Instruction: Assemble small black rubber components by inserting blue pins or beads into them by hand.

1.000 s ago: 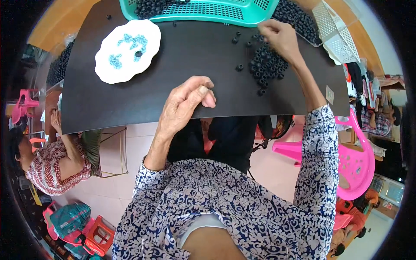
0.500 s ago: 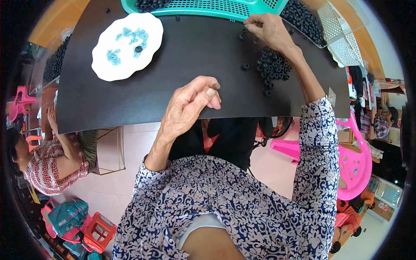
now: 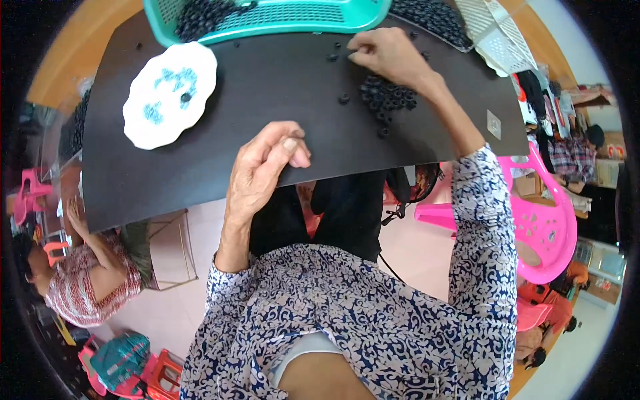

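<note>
My left hand [image 3: 263, 163] is held just above the near edge of the dark table, its fingers curled and the thumb pressed against them. Whatever may be between those fingertips is too small or hidden to make out. Farther off to the right, my right hand [image 3: 387, 59] is closed in a pinch, and what its fingertips hold, if anything, cannot be seen. Just below it lies a small heap of black ring-shaped pieces [image 3: 388, 97], with a few loose ones around. A white scalloped plate [image 3: 143, 127] at the left bears clear-blue bits [image 3: 153, 113] and one black piece [image 3: 185, 98].
A green basket [image 3: 280, 30] with black pieces stands at the far edge. Right of it are a tray of black pieces [image 3: 433, 23] and a white perforated basket [image 3: 500, 40]. A pink chair [image 3: 547, 227] stands at the right; another person [image 3: 93, 280] sits at the left.
The view has turned, so the table, plate and basket appear farther left. My right hand is slightly nearer the heap, still pinched. My left hand keeps its curled pose.
</note>
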`<state>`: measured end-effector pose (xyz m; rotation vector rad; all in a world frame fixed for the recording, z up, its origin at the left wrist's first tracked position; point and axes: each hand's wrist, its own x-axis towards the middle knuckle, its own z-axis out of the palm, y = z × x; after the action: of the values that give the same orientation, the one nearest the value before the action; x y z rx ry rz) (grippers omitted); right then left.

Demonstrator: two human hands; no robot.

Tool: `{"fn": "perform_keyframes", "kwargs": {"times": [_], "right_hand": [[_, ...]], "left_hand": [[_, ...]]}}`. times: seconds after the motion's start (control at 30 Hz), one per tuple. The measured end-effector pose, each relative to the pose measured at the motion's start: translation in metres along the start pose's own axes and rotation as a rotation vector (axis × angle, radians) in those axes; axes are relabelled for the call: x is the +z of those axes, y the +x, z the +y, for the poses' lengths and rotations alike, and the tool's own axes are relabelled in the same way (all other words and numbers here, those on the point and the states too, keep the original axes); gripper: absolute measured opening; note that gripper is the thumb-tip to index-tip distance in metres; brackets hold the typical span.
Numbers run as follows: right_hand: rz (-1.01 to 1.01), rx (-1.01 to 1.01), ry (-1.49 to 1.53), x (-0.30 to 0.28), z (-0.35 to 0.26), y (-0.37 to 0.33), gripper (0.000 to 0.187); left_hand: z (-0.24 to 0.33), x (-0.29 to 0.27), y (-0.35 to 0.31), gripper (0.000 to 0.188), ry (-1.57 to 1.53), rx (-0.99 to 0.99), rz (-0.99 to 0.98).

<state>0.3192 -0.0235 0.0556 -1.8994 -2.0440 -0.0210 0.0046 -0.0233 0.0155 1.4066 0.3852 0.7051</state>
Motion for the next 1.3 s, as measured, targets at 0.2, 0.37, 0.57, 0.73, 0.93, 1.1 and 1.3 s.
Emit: {"fn": "perform_keyframes", "kwargs": {"times": [0.2,0.37,0.57,0.73,0.93,1.1,1.3], "right_hand": [[0.186,0.083,0.040,0.009,-0.005,0.002,0.024],[0.457,0.321,0.002,-0.011,0.059,-0.019,0.027],[0.225,0.373,-0.159,-0.018,0.135,-0.016,0.027],[0.031,0.385,-0.136,-0.023,0.128,0.002,0.025],[0.011,0.259,-0.047,-0.049,0.122,0.016,0.023],[0.353,0.492,-0.038,-0.094,0.180,0.013,0.044],[0.379,0.305,0.075,-0.036,0.057,0.000,0.024]], "left_hand": [[-0.007,-0.005,-0.003,0.024,-0.032,0.004,0.014],[-0.005,0.000,0.001,0.024,-0.018,0.001,0.016],[0.005,0.004,0.002,0.024,0.015,-0.049,0.028],[0.005,0.002,-0.003,0.025,0.028,-0.055,0.039],[0.004,-0.001,-0.005,0.024,0.060,-0.099,0.057],[0.003,0.001,-0.002,0.022,0.065,-0.067,0.024],[-0.002,-0.004,-0.004,0.024,0.087,-0.039,0.008]]}}
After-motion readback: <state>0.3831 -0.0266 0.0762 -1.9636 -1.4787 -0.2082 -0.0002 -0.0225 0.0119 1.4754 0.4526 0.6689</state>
